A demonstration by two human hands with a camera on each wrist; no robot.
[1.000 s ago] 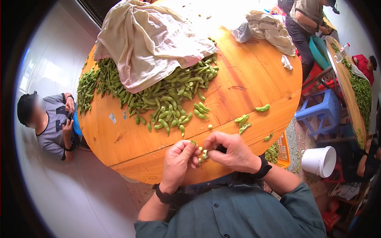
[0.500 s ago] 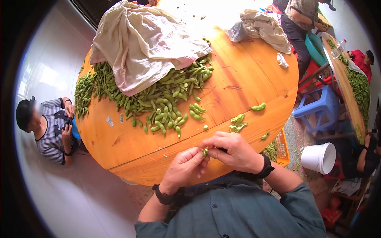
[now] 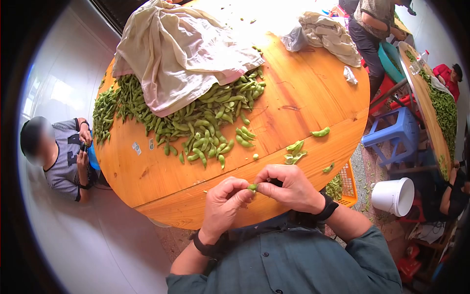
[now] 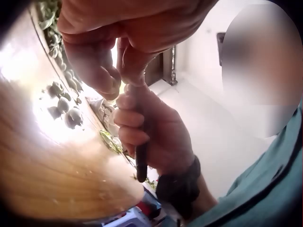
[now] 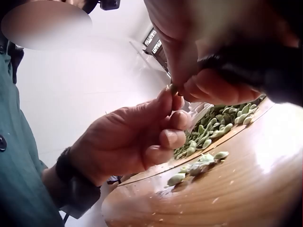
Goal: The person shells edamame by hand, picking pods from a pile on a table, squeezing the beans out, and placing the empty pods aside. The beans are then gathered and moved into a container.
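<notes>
Between the fingertips of both hands is a small green soybean pod (image 3: 252, 187), held over the near edge of the table. The left hand (image 3: 224, 203) pinches its left end with thumb and forefinger. From the other side the right hand (image 3: 293, 188) brings its fingertips to the same pod. Also in the right hand is a dark rod-shaped tool (image 4: 141, 156), with the fingers curled round it; its working end is hidden. Beyond the hands lies a large heap of soybean pods (image 3: 205, 125), and a few loose pods (image 3: 295, 152) lie nearer.
A pale cloth (image 3: 171, 54) covers much of the heap on the round wooden table (image 3: 313, 108). At the right stand an orange crate (image 3: 348, 183), a white bucket (image 3: 393, 197) and a blue stool (image 3: 394, 134). Another person (image 3: 63, 157) sits at the left.
A second ago several pale beans showed between the parted fingertips. The hands have since drawn together on a green pod, and those beans no longer show there.
</notes>
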